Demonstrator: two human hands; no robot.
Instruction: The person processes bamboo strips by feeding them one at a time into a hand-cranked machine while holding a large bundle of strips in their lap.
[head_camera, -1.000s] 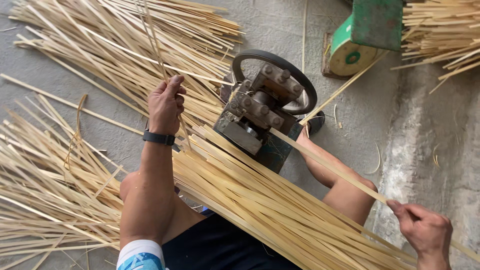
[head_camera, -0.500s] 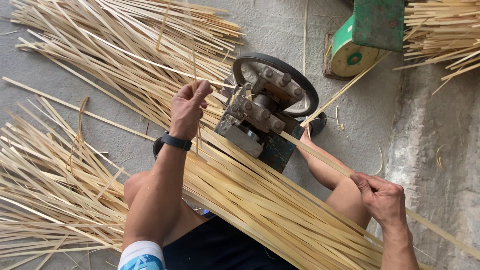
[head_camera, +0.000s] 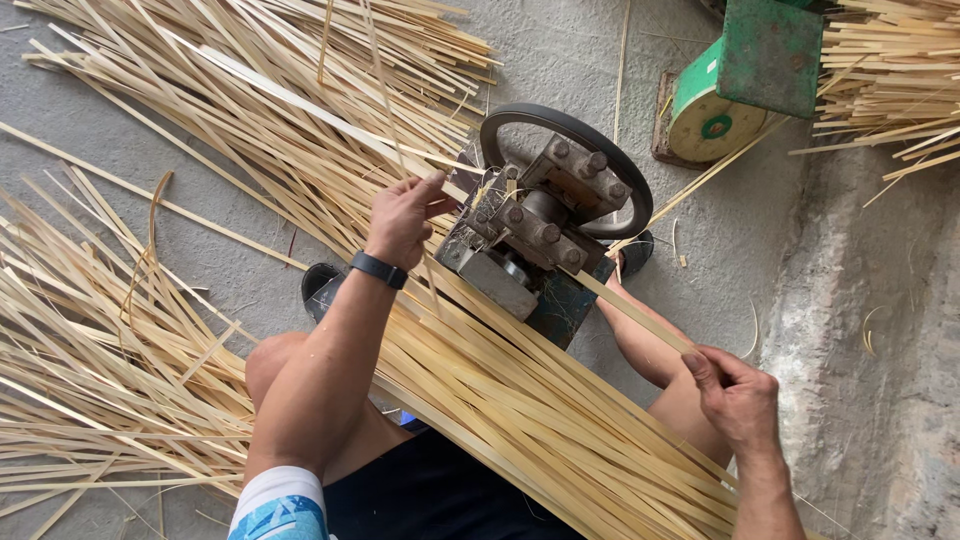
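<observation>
Two hands are on the job as I watch: my left hand (head_camera: 405, 215) has its grip pinched together on the end of a bamboo strip (head_camera: 440, 183) at the feed side of the small metal splitting machine (head_camera: 535, 240), near 12 o'clock, while my right hand (head_camera: 738, 397), at 4 o'clock, has its grip clamped on the bamboo strip (head_camera: 640, 315) coming out of the machine's near side. Loose bamboo strips (head_camera: 280, 90) cover the concrete floor (head_camera: 720, 230) from 9 to 12 o'clock, a bundle of strips (head_camera: 540, 430) lies across my lap towards 5 o'clock, and a green box-shaped machine (head_camera: 745, 75) with a round pale-green disc face sits at 1 o'clock.
</observation>
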